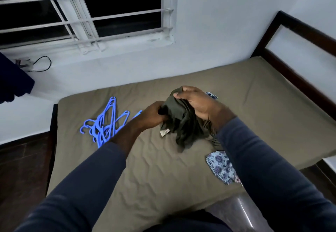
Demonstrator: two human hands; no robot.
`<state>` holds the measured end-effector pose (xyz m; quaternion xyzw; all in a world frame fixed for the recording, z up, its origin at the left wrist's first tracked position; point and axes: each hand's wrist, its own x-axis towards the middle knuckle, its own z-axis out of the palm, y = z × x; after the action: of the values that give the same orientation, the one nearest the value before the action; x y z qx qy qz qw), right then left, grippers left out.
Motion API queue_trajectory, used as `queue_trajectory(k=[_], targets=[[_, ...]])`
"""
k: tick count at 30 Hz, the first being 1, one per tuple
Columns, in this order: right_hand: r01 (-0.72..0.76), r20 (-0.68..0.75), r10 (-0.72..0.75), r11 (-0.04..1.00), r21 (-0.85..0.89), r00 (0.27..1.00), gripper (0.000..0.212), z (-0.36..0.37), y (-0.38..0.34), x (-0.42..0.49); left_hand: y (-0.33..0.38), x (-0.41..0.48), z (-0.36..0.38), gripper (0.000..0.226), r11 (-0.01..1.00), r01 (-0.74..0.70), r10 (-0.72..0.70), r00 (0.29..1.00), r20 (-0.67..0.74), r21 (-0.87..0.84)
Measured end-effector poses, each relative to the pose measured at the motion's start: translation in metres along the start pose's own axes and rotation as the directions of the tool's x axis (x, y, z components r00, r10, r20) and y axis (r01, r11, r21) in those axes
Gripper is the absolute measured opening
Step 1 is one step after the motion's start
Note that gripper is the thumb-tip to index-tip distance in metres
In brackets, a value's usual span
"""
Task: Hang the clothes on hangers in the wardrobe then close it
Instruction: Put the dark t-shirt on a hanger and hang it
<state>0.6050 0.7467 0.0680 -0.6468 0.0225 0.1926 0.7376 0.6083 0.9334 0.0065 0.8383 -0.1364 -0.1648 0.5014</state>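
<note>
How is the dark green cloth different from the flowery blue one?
The dark green cloth is plain; the flowery blue cloth has a printed pattern. The dark green cloth is bunched up and gripped by the left hand and the right hand, held up over the bed; the flowery blue cloth lies on the bed, and no hand holds it. Both are soft clothes, and neither is on one of the blue hangers yet.

A bedroom in a home.
A bed with a dark wooden frame stands against white walls under a barred window; blue hangers lie on it.
</note>
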Motion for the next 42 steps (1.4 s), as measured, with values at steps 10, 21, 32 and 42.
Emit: queue_trajectory(k=[10, 21, 32, 42], targets=[[0.065, -0.434, -0.157, 0.973, -0.22, 0.887, 0.022, -0.07, 0.012, -0.01, 0.027, 0.015, -0.012, 0.013, 0.956, 0.036, -0.085, 0.984, -0.157, -0.29], [0.136, 0.092, -0.101, 0.784, -0.605, 0.991, 0.063, -0.029, -0.004, -0.02, 0.064, 0.008, -0.02, 0.024, 0.984, -0.147, 0.158, 0.981, 0.108, -0.105], [0.193, -0.08, -0.36, 0.659, -0.727, 0.929, 0.012, -0.019, -0.011, 0.0, 0.01, -0.004, -0.059, 0.004, 0.837, 0.183, -0.043, 0.962, -0.271, 0.516], [0.137, -0.403, -0.36, 0.864, -0.485, 0.841, 0.019, -0.078, -0.043, -0.003, 0.006, -0.006, -0.093, 0.026, 0.964, 0.247, -0.263, 0.812, -0.521, -0.102]])
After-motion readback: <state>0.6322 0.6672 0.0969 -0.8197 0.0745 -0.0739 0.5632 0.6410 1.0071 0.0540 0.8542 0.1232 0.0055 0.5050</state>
